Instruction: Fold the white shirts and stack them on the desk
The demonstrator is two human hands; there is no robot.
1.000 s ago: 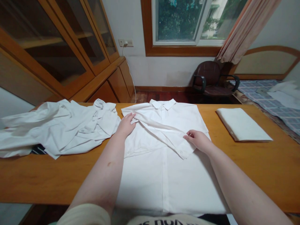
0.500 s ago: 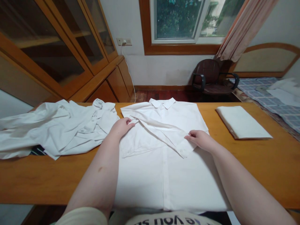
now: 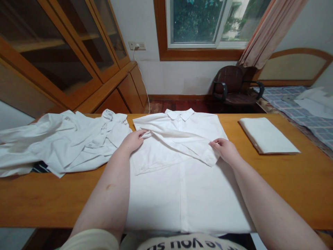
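Nearest the wearer, the lower front of a white shirt (image 3: 156, 198) lies flat on the desk (image 3: 52, 201), its hem close to the near edge and its placket (image 3: 184, 194) running up the middle. The cloth looks thin, light and soft, with nothing fragile about it, so it should bend under the slightest pull and crease easily rather than hold a shape; the cuff and the sleeve's folded edge seem the best places to take hold, with a fingertip pinch at two spread points. The forearms reach forward from the two lower corners and converge, wrists low over the fabric. The left hand (image 3: 133, 141) closes thumb and fingers on a fold at the shirt's left side, knuckles up, while the right hand (image 3: 224, 148), a little lower, pinches the edge by the cuff (image 3: 212, 156) with its fingers curled. Between them the sleeve (image 3: 179, 140) spans the chest in loose, slanting wrinkles. Beyond the hands, the collar (image 3: 187, 114) points to the far edge; a crumpled white garment (image 3: 75, 142) spreads to the left, and a neatly folded white bundle (image 3: 269, 135) sits well apart to the right. Farther off stand a dark chair (image 3: 231, 86) and, behind it, a window (image 3: 195, 24)
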